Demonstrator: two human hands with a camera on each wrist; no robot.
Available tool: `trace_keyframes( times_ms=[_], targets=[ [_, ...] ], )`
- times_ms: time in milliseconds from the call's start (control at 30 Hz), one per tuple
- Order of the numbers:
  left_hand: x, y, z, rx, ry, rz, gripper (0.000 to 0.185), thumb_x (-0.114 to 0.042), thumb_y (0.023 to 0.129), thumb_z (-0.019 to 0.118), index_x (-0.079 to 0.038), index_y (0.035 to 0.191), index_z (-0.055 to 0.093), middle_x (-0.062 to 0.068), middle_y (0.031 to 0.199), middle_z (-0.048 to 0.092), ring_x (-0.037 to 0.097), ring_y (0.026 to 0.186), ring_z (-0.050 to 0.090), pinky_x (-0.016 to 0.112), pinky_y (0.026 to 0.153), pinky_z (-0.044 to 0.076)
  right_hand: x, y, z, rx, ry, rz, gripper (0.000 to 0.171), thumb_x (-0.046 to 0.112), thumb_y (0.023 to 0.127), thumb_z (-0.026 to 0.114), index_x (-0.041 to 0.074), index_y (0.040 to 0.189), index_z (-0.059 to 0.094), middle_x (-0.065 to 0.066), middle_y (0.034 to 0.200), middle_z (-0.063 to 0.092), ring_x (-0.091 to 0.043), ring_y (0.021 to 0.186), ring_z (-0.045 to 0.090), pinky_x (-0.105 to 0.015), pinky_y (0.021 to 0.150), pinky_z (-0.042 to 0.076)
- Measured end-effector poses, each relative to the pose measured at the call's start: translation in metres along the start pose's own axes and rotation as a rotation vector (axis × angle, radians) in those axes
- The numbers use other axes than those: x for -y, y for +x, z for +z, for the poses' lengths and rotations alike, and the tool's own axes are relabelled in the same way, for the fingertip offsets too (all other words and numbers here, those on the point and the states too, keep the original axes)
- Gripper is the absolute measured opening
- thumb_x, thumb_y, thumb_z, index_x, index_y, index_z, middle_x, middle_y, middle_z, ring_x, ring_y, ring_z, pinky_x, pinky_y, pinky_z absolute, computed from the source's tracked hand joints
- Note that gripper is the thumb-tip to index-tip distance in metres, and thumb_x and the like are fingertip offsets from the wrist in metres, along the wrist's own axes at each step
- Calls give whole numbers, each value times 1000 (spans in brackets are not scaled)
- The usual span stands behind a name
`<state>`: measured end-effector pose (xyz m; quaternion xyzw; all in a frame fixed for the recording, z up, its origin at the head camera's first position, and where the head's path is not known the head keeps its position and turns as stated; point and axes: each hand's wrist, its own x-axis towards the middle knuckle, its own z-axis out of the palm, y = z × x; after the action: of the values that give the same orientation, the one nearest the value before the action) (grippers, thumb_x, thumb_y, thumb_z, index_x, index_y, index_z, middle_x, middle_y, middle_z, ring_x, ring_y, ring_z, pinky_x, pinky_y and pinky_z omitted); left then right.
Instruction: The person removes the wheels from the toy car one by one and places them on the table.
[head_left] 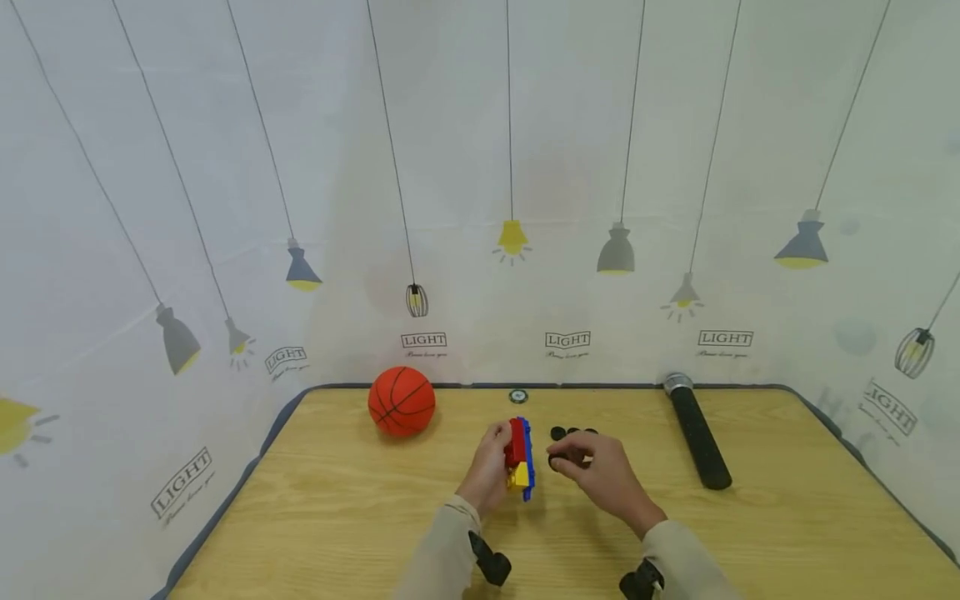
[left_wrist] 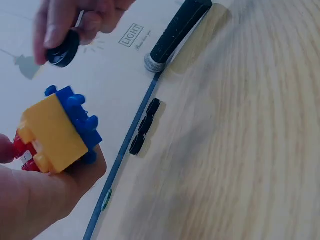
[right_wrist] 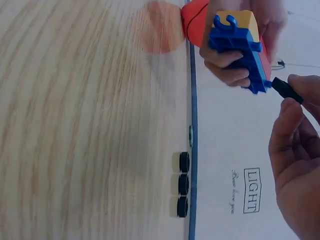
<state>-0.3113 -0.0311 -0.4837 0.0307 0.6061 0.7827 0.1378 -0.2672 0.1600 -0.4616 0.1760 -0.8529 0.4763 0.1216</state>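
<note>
My left hand (head_left: 486, 468) grips a toy truck (head_left: 527, 458) of red, yellow and blue plastic, tipped on its side above the table. Its blue base faces right, and small blue pegs stick out along it with no wheels on them in the right wrist view. Between thumb and fingertips my right hand (head_left: 609, 482) pinches a black toy wheel (right_wrist: 287, 90). That wheel is close to a peg at one end of the blue base (right_wrist: 245, 57). Three more black wheels (right_wrist: 183, 184) lie in a row on the table, partly behind my right hand in the head view.
An orange-red toy basketball (head_left: 401, 402) sits at the back left of the wooden table (head_left: 322, 508). At the back edge lies a small round disc (head_left: 518, 397) with a dark green rim. A black microphone (head_left: 701, 433) lies on the right. A printed cloth wall (head_left: 480, 167) stands behind.
</note>
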Motion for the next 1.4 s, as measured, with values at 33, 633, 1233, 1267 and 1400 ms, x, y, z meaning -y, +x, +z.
trace_keyframes(
  times_ms=[33, 633, 1233, 1267, 1400],
  targets=[
    [0, 0, -2, 2, -17, 8, 44, -36, 111, 31, -7, 143, 36, 13, 136, 47, 21, 112, 47, 27, 90, 42, -2, 0, -2, 14, 13, 24, 14, 12, 90, 74, 17, 104, 76, -2, 91, 73, -6, 72, 60, -23, 61, 51],
    [-3, -3, -23, 34, -87, -4, 41, -27, 106, 48, -8, 140, 34, 20, 146, 47, 20, 98, 64, 39, 83, 54, -36, 6, -37, -70, 9, 190, 21, 6, 93, 69, 2, 113, 66, -14, 94, 70, -22, 70, 66, -35, 63, 58],
    [3, -7, -22, 23, -59, -17, 47, -25, 103, 57, -5, 140, 36, 13, 126, 62, 16, 88, 68, 35, 80, 57, -90, 23, -55, -81, 37, 523, 8, 6, 93, 63, -2, 96, 64, -12, 83, 70, -17, 64, 65, -32, 56, 51],
    [2, -7, -22, 20, -61, -13, 47, -24, 103, 57, -4, 139, 36, 13, 126, 62, 15, 88, 68, 34, 81, 57, -92, 23, -55, -81, 54, 548, 8, 6, 93, 62, -2, 96, 64, -12, 81, 71, -17, 63, 66, -32, 56, 51],
    [1, -5, -19, 15, -78, -2, 46, -21, 100, 61, -4, 137, 39, 13, 125, 63, 14, 87, 68, 31, 84, 57, -99, 27, -55, -108, 106, 627, 13, 8, 95, 60, -4, 100, 65, -10, 77, 71, -17, 60, 66, -33, 55, 51]
  ],
)
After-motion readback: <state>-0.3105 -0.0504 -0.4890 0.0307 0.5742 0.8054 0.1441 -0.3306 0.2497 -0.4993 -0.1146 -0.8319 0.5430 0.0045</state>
